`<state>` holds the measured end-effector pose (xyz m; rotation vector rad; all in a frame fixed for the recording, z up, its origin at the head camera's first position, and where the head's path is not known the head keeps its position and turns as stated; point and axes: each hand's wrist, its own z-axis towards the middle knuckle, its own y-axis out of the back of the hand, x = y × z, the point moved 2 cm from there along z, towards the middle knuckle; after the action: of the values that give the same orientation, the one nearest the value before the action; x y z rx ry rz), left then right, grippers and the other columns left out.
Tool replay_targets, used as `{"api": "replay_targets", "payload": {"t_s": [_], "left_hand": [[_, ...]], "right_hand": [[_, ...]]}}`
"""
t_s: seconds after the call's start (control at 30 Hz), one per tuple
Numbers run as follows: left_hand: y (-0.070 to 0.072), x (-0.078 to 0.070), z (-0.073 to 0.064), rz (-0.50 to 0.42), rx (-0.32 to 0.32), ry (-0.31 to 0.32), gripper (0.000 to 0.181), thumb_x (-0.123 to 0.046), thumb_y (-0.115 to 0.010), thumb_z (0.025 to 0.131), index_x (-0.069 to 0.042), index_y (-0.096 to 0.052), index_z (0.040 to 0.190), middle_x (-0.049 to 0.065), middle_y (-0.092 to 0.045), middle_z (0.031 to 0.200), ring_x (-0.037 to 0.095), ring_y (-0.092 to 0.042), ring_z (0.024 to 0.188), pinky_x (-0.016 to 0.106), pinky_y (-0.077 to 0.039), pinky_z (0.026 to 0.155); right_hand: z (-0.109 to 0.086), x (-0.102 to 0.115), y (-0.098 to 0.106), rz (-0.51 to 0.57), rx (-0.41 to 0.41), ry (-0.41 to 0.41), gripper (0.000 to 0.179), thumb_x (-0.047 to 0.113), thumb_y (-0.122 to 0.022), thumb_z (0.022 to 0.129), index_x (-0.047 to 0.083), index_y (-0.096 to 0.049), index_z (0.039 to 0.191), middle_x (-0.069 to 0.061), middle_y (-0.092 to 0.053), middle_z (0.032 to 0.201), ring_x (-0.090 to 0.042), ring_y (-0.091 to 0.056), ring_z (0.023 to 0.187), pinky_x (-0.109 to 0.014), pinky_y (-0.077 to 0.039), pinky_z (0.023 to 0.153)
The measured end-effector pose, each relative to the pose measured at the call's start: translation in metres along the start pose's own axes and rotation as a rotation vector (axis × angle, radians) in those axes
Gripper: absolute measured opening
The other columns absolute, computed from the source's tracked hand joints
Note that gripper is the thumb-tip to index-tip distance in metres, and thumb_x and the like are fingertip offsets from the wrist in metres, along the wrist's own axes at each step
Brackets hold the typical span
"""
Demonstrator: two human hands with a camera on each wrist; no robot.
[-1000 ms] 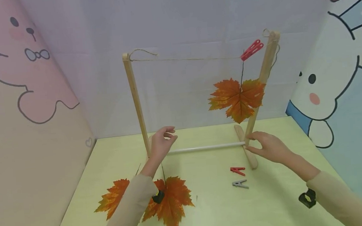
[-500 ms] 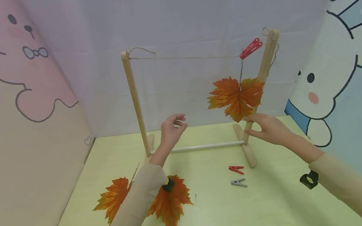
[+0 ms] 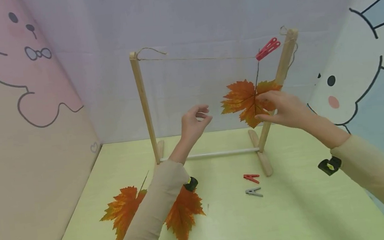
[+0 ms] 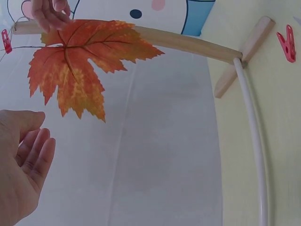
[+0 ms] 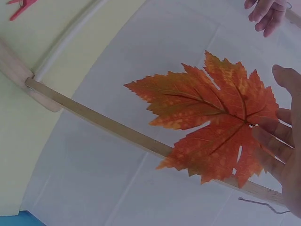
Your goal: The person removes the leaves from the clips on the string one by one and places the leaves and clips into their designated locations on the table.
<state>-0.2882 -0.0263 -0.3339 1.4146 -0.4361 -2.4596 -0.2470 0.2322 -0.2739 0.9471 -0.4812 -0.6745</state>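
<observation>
hanging leaf (image 3: 239, 96) | right hand (image 3: 288, 107) in front, fingers (image 5: 275, 141) parted | left hand (image 3: 192, 123) raised, fingers (image 4: 43, 157) loosely bent

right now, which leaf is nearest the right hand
The hanging leaf, clipped to the string by a red clothespin; the other two leaves lie on the table, farther away.

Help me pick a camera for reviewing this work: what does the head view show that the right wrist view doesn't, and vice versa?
Only the head view: the two leaves on the table, the grey clip, and the upper red clip at the string.

Only the right wrist view: the part of the hanging leaf that the right hand covers in the head view.

Both: most of the hanging leaf, the right-hand post, the white rod, the lower red clip and both hands, including the left hand.
</observation>
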Motion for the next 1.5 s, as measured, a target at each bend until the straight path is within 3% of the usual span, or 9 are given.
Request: {"api": "replay_targets", "payload": {"t_s": [0.23, 0.47, 0.6, 0.87, 0.97, 1.1, 1.33, 1.43, 1.5], "left_hand": [[-0.013, -0.02, 0.007, 0.008, 0.017, -0.019, 0.03, -0.006, -0.069, 0.079, -0.004, -0.064, 0.108, 0.009, -0.066, 0.095, 0.017, -0.063, 0.082, 0.021, -0.051, 0.067], [-0.03, -0.029, 0.009, -0.014, 0.055, -0.049, 0.03, -0.003, -0.068, 0.079, -0.001, -0.063, 0.108, 0.012, -0.066, 0.097, 0.018, -0.063, 0.082, 0.019, -0.05, 0.067], [-0.036, -0.035, 0.01, 0.004, 0.069, -0.06, 0.03, -0.005, -0.068, 0.079, -0.003, -0.063, 0.108, 0.011, -0.066, 0.099, 0.018, -0.063, 0.084, 0.017, -0.049, 0.067], [-0.044, -0.049, 0.015, 0.013, 0.059, -0.096, 0.031, -0.008, -0.07, 0.078, -0.003, -0.062, 0.109, 0.009, -0.066, 0.098, 0.017, -0.061, 0.086, 0.026, -0.05, 0.076], [-0.048, -0.056, 0.018, 0.013, 0.061, -0.094, 0.032, -0.009, -0.07, 0.079, -0.004, -0.062, 0.109, 0.008, -0.066, 0.098, 0.015, -0.061, 0.088, 0.021, -0.048, 0.076], [-0.052, -0.066, 0.023, 0.0, 0.063, -0.086, 0.033, -0.012, -0.069, 0.08, -0.006, -0.062, 0.111, 0.005, -0.065, 0.101, 0.014, -0.06, 0.089, 0.015, -0.046, 0.076], [-0.057, -0.083, 0.032, -0.014, 0.059, -0.072, 0.033, -0.015, -0.068, 0.081, -0.007, -0.061, 0.112, 0.003, -0.064, 0.103, 0.012, -0.058, 0.09, 0.01, -0.044, 0.076], [-0.06, -0.089, 0.036, -0.044, 0.053, -0.038, 0.034, -0.015, -0.069, 0.081, -0.007, -0.06, 0.112, 0.003, -0.064, 0.101, 0.011, -0.057, 0.09, 0.009, -0.043, 0.076], [-0.063, -0.092, 0.039, -0.061, 0.044, -0.013, 0.036, -0.015, -0.07, 0.079, -0.008, -0.059, 0.113, 0.003, -0.064, 0.1, 0.011, -0.057, 0.088, 0.009, -0.043, 0.074]], "right_hand": [[0.013, -0.001, 0.02, -0.045, -0.002, -0.016, 0.047, 0.015, -0.08, 0.067, -0.002, -0.059, 0.105, -0.015, -0.064, 0.092, -0.028, -0.06, 0.078, -0.041, -0.051, 0.06], [0.023, -0.003, 0.035, -0.083, -0.028, 0.055, 0.049, 0.013, -0.082, 0.062, -0.004, -0.059, 0.102, -0.017, -0.063, 0.09, -0.029, -0.058, 0.076, -0.042, -0.051, 0.06], [0.031, 0.0, 0.043, -0.112, -0.027, 0.026, 0.051, 0.016, -0.082, 0.064, -0.004, -0.059, 0.105, -0.019, -0.063, 0.094, -0.032, -0.059, 0.081, -0.045, -0.051, 0.063], [0.045, 0.008, 0.063, -0.178, -0.051, 0.017, 0.056, 0.023, -0.078, 0.068, -0.002, -0.057, 0.113, -0.021, -0.061, 0.104, -0.034, -0.058, 0.09, -0.047, -0.051, 0.066], [0.049, 0.007, 0.069, -0.222, -0.144, 0.089, 0.061, 0.048, -0.065, 0.078, -0.003, -0.059, 0.108, -0.022, -0.063, 0.1, -0.036, -0.059, 0.085, -0.047, -0.05, 0.062], [0.055, 0.003, 0.075, -0.263, -0.254, 0.158, 0.081, 0.068, -0.032, 0.082, -0.006, -0.06, 0.098, -0.023, -0.063, 0.09, -0.037, -0.059, 0.076, -0.046, -0.049, 0.059], [0.063, -0.004, 0.086, -0.29, -0.286, 0.129, 0.072, 0.062, -0.041, 0.084, -0.006, -0.06, 0.097, -0.021, -0.06, 0.08, -0.033, -0.052, 0.066, -0.042, -0.046, 0.054], [0.063, -0.007, 0.09, -0.289, -0.281, 0.095, 0.053, 0.043, -0.064, 0.08, -0.007, -0.06, 0.098, -0.022, -0.06, 0.082, -0.032, -0.052, 0.065, -0.042, -0.045, 0.054], [0.064, -0.008, 0.092, -0.287, -0.28, 0.066, 0.046, 0.032, -0.07, 0.078, -0.008, -0.06, 0.098, -0.022, -0.061, 0.083, -0.033, -0.053, 0.065, -0.041, -0.045, 0.055]]}}
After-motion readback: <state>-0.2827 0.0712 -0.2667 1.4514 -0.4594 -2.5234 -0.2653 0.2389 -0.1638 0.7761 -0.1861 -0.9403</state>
